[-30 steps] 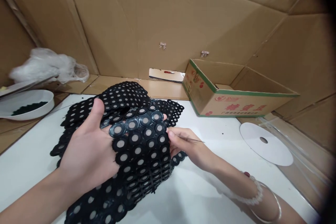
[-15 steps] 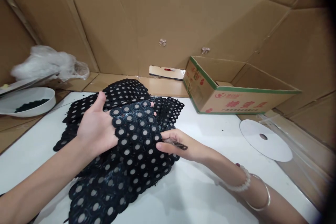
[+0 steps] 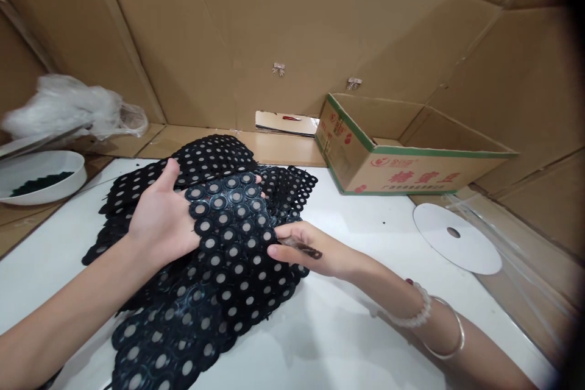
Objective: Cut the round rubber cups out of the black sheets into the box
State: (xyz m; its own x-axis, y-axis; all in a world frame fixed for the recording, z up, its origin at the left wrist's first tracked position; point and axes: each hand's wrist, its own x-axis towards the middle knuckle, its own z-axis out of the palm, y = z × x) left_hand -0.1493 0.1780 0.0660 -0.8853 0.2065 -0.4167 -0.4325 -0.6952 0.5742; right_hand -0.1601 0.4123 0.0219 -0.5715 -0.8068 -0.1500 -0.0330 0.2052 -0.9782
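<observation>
A black sheet of linked round discs with pale grey centres (image 3: 247,280) lies bunched in folds over the white table. My left hand (image 3: 159,219) is palm up under one fold, thumb raised and apart. The discs lie across its fingers, and fingertips peek out past the far edge. My right hand (image 3: 311,247) pinches at the fold's right edge with thumb and forefinger. A slim dark tool with a patterned end (image 3: 304,248) lies in that hand, its tip hidden, so its kind is unclear. A beaded bracelet and a bangle circle the right forearm.
An open cardboard box (image 3: 411,167) stands at the back right. A white disc with a centre hole (image 3: 457,239) lies to the right. A white bowl of dark pieces (image 3: 75,178) and a crumpled plastic bag (image 3: 68,106) are at left. Cardboard walls (image 3: 205,42) enclose the table.
The whole view has shifted slightly, so everything appears a little further left. Both hands keep nearly the same hold on the black sheet.
</observation>
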